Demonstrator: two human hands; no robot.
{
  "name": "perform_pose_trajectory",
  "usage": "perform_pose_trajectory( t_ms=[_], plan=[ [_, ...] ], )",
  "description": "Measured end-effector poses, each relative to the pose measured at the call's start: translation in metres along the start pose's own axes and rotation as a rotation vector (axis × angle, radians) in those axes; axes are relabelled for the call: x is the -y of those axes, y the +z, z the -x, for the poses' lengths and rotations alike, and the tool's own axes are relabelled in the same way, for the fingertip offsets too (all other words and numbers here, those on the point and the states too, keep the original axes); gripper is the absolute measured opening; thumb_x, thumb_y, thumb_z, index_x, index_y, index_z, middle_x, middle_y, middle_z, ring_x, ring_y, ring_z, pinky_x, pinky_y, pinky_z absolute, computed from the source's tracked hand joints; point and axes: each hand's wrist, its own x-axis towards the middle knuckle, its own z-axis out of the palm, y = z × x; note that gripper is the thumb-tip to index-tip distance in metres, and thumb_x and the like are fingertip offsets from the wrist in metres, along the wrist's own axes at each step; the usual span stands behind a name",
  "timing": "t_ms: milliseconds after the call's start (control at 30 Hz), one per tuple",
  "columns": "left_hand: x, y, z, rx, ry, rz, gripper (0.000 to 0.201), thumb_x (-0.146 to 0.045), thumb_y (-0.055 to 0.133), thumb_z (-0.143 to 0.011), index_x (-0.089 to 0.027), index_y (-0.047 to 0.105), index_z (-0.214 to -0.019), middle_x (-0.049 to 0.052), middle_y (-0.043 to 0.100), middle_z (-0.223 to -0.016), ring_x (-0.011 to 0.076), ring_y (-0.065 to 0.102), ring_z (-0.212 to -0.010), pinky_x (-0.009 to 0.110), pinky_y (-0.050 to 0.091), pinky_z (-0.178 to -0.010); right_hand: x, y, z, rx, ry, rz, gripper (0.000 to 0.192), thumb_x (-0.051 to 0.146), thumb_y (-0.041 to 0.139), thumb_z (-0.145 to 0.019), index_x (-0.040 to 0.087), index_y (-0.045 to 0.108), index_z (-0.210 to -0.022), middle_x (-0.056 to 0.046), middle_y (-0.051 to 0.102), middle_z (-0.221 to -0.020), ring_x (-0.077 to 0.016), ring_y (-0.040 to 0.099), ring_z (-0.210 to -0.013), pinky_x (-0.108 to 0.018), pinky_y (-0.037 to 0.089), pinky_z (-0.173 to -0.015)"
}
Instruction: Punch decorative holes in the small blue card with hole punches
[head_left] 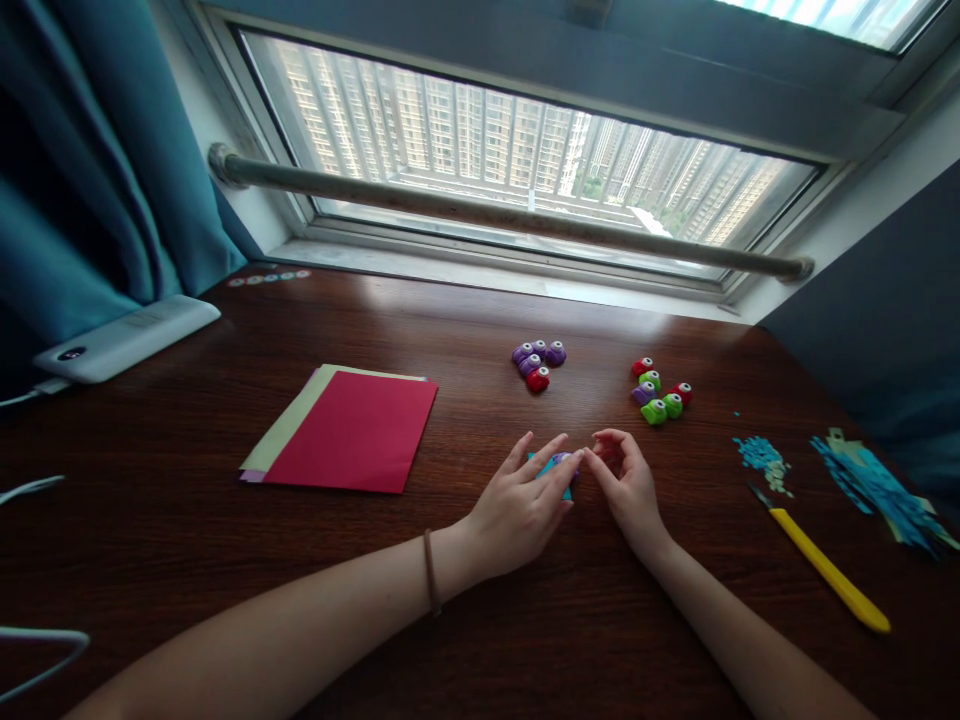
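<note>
My left hand [519, 500] lies on the dark wooden table [465, 330], fingers spread over a small purple punch [561, 460] that sits on a piece of teal paper [568, 492]. My right hand [628, 482] is just to its right, fingers curled, thumb and forefinger pinching at the punch's right side. Most of the punch and the paper is hidden under my fingers.
A stack of red and pale sheets [352, 430] lies to the left. Purple and red punches [538, 362] and a green, red and purple group [660, 395] sit beyond my hands. To the right are teal scraps [874, 485], confetti [763, 458] and a yellow knife [825, 568]. A white device [124, 335] is far left.
</note>
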Motion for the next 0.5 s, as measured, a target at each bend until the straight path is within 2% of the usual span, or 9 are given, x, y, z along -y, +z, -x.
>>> perform_pose_trajectory(
  t_ms=[100, 200, 333, 433, 500],
  plan=[
    [0.001, 0.002, 0.000, 0.023, -0.019, -0.008, 0.046, -0.020, 0.034, -0.093, -0.009, 0.025, -0.136, 0.012, 0.042, -0.134, 0.0237, 0.021, -0.132, 0.050, 0.013, -0.109, 0.001, 0.000, 0.001, 0.022, -0.046, 0.029, 0.030, 0.036, 0.057, -0.081, 0.018, 0.049, -0.102, -0.008, 0.055, -0.100, -0.0198, 0.054, -0.088, -0.035, 0.046, -0.076],
    [0.002, 0.003, 0.001, 0.045, -0.039, -0.004, 0.046, -0.021, 0.035, -0.093, -0.009, 0.025, -0.136, 0.012, 0.041, -0.135, 0.0235, 0.021, -0.132, 0.051, 0.010, -0.108, 0.005, 0.000, 0.005, 0.050, -0.223, 0.189, 0.027, 0.029, 0.053, -0.084, 0.020, 0.049, -0.109, -0.008, 0.053, -0.108, -0.0209, 0.051, -0.098, -0.038, 0.043, -0.085],
    [0.001, 0.005, 0.001, 0.050, -0.050, 0.009, 0.048, -0.020, 0.033, -0.093, -0.008, 0.018, -0.137, 0.015, 0.040, -0.135, 0.0228, 0.021, -0.132, 0.053, 0.007, -0.108, 0.015, 0.003, 0.016, 0.039, -0.558, 0.569, 0.025, 0.014, 0.049, -0.083, 0.018, 0.056, -0.106, -0.009, 0.053, -0.099, -0.0225, 0.047, -0.094, -0.039, 0.041, -0.084],
    [0.000, 0.007, 0.001, 0.051, -0.079, 0.016, 0.051, -0.020, 0.034, -0.093, -0.007, 0.013, -0.138, 0.018, 0.038, -0.136, 0.0228, 0.023, -0.132, 0.055, 0.006, -0.107, 0.021, 0.003, 0.023, 0.015, -0.632, 0.870, 0.030, 0.013, 0.048, -0.081, 0.016, 0.061, -0.109, -0.010, 0.052, -0.085, -0.0231, 0.044, -0.079, -0.039, 0.041, -0.071],
    [-0.001, 0.007, 0.001, 0.055, -0.104, 0.017, 0.052, -0.021, 0.034, -0.092, -0.008, 0.012, -0.138, 0.018, 0.038, -0.136, 0.0227, 0.025, -0.131, 0.056, 0.005, -0.106, 0.023, 0.003, 0.026, 0.054, -0.644, 0.984, 0.034, 0.014, 0.047, -0.082, 0.014, 0.059, -0.113, -0.010, 0.051, -0.078, -0.0224, 0.043, -0.073, -0.037, 0.041, -0.066]
  ],
)
